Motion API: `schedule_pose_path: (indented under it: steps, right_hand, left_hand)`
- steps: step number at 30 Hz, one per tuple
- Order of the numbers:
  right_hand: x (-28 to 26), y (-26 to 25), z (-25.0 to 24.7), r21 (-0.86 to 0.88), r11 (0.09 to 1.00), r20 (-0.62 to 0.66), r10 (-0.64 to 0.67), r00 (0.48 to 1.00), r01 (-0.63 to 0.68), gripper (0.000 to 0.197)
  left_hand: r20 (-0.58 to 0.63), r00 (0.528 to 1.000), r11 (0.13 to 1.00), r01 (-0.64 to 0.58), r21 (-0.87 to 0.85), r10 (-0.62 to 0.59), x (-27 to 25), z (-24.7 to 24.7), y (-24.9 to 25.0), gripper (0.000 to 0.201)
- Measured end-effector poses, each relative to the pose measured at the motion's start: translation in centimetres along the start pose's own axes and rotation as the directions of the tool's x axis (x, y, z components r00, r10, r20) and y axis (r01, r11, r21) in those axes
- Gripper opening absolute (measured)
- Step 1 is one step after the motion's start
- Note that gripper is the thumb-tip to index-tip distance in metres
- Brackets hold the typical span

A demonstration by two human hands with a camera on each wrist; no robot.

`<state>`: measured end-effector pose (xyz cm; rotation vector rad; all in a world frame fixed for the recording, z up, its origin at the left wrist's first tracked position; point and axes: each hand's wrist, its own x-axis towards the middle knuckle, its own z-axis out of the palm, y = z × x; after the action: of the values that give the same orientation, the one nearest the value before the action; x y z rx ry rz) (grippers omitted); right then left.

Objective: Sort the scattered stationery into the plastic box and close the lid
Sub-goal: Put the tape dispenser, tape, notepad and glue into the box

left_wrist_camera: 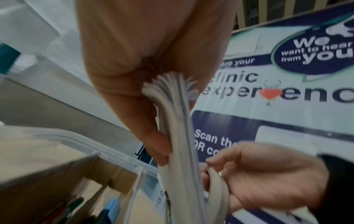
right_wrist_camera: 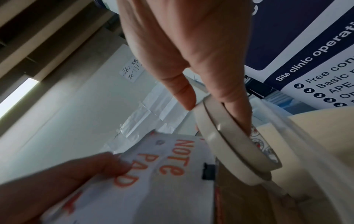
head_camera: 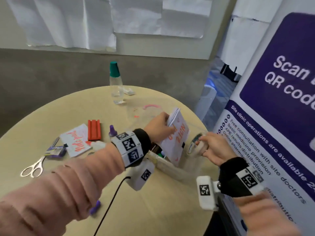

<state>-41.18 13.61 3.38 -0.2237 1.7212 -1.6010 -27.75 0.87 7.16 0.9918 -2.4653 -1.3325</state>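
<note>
Left hand (head_camera: 157,127) pinches the note pad (head_camera: 175,138) upright over the plastic box (head_camera: 163,165); right hand (head_camera: 214,148), at three o'clock, grips the tape roll (head_camera: 193,143). Slide the pad down edge-first, squarely.

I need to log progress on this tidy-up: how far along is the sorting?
Partly done: pens already stand in the plastic box. In hand: the left hand lowers a note pad into it, and the right hand holds a tape roll. Left on the table: scissors, a second note pad, a red block. Lid not closed.
</note>
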Motion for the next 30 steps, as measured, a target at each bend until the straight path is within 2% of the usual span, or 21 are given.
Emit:
schedule_pose_path:
  steps: [5, 9, 14, 16, 20, 24, 27, 30]
  right_hand:
    - [1.2, 1.3, 1.1, -0.08, 0.993, 0.026, 0.089, 0.996, -0.087, 0.041]
    - [1.5, 1.2, 1.8, -0.152, 0.981, 0.003, 0.125, 0.992, -0.123, 0.033]
    - [2.2, 0.7, 2.0, -0.217, 0.957, 0.008, 0.2, 0.98, -0.193, 0.016]
    - [2.5, 0.7, 2.2, -0.237, 0.943, 0.014, 0.243, 0.97, -0.233, 0.01]
    - [3.1, 1.0, 2.5, -0.267, 0.911, 0.017, 0.33, 0.944, -0.314, 0.012]
    - [3.3, 1.3, 2.8, -0.293, 0.876, 0.04, 0.41, 0.911, -0.382, 0.02]
    - [3.4, 1.3, 2.8, -0.289, 0.86, 0.074, 0.459, 0.886, -0.421, 0.015]
    - [3.3, 1.7, 2.9, -0.271, 0.863, 0.093, 0.464, 0.881, -0.426, 0.015]
  left_hand:
    - [-0.022, 1.0, 0.994, 0.005, 0.111, -0.003, 2.3, 3.0, -0.2, 0.015]
    - [-0.071, 0.997, 0.993, 0.004, 0.116, 0.004, 3.4, 3.8, -0.1, 0.016]
    - [-0.105, 0.991, 0.996, -0.076, 0.051, 0.081, 3.4, 4.0, 0.0, 0.02]
    - [-0.06, 0.992, 0.989, -0.105, 0.1, 0.112, 3.4, 4.2, -0.3, 0.024]
    - [0.033, 0.996, 0.963, -0.09, 0.254, 0.085, 3.3, 5.1, -1.3, 0.032]
    - [0.093, 0.994, 0.894, -0.092, 0.438, 0.056, 3.1, 5.7, -1.8, 0.04]
    - [0.116, 0.986, 0.802, -0.163, 0.574, 0.117, 2.6, 6.0, -1.6, 0.045]
    - [0.108, 0.978, 0.781, -0.209, 0.589, 0.18, 2.4, 6.3, -1.4, 0.048]
